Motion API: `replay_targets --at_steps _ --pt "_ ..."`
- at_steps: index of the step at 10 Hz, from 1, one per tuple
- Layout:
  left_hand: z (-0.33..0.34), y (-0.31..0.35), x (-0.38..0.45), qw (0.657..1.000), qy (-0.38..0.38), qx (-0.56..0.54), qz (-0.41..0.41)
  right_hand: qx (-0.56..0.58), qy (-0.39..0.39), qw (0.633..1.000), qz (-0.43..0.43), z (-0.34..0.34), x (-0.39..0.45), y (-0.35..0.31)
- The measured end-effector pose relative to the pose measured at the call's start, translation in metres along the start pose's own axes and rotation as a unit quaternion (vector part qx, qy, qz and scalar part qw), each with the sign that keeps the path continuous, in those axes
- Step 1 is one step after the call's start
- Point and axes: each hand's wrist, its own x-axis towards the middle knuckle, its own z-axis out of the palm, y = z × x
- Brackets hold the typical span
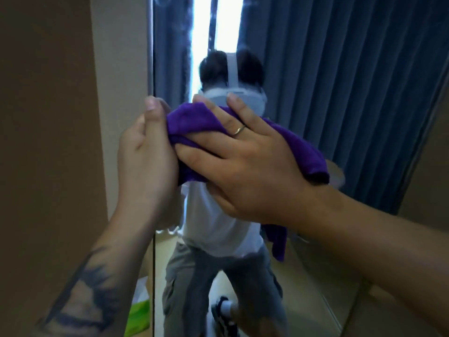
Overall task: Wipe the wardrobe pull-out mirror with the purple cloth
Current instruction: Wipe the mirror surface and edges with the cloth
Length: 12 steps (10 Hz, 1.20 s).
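Mirror (315, 69) reflects blue curtains; right hand (245, 164) presses purple cloth (194, 122) flat, left hand (145, 154) gripping its frame (151, 57).

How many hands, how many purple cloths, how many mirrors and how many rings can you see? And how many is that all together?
Bare hands: 2, the left hand gripping the mirror's edge and the right hand pressing the cloth
Soft purple cloths: 1
Tall pull-out mirrors: 1
Thin gold-coloured rings: 1, on a right-hand finger
Total: 5
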Motion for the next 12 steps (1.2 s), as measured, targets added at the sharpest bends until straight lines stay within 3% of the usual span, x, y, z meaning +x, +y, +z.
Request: replay_targets --at_steps 2,3,4,5,6,7,8,9,11,12 --pt "-0.005 -0.004 0.004 0.999 0.020 0.027 -0.041 -0.079 -0.053 0.994 -0.047 -0.006 -0.002 0.015" --pt "-0.004 -0.004 0.002 0.998 0.035 -0.018 -0.042 -0.086 -0.002 0.995 0.049 -0.021 0.003 0.036" --pt "-0.007 0.001 -0.002 0.998 0.016 -0.053 -0.042 -0.047 0.012 0.996 0.080 -0.012 -0.014 0.003" --pt "-0.013 0.009 -0.008 0.992 -0.026 -0.099 -0.071 -0.064 -0.079 0.990 -0.097 -0.003 -0.045 -0.023" --pt "-0.017 0.013 -0.018 0.983 -0.037 -0.147 -0.102 -0.084 -0.022 0.995 -0.043 -0.019 -0.040 0.008" --pt "-0.024 -0.001 -0.028 0.996 -0.023 -0.064 -0.050 -0.033 0.048 0.981 0.184 -0.024 -0.031 0.009" --pt "-0.026 -0.006 -0.034 0.994 -0.036 -0.094 -0.052 -0.074 0.021 0.995 0.058 0.000 -0.040 -0.028" --pt "-0.028 0.002 -0.039 0.969 -0.075 -0.193 -0.138 -0.088 -0.070 0.989 -0.098 -0.005 -0.043 -0.032" --pt "-0.021 -0.005 -0.031 0.980 -0.009 -0.175 -0.089 -0.066 0.023 0.988 0.137 -0.019 -0.012 -0.009" --pt "-0.024 -0.016 -0.027 0.978 -0.075 -0.167 -0.103 -0.081 -0.032 0.996 -0.031 0.000 -0.027 -0.039"
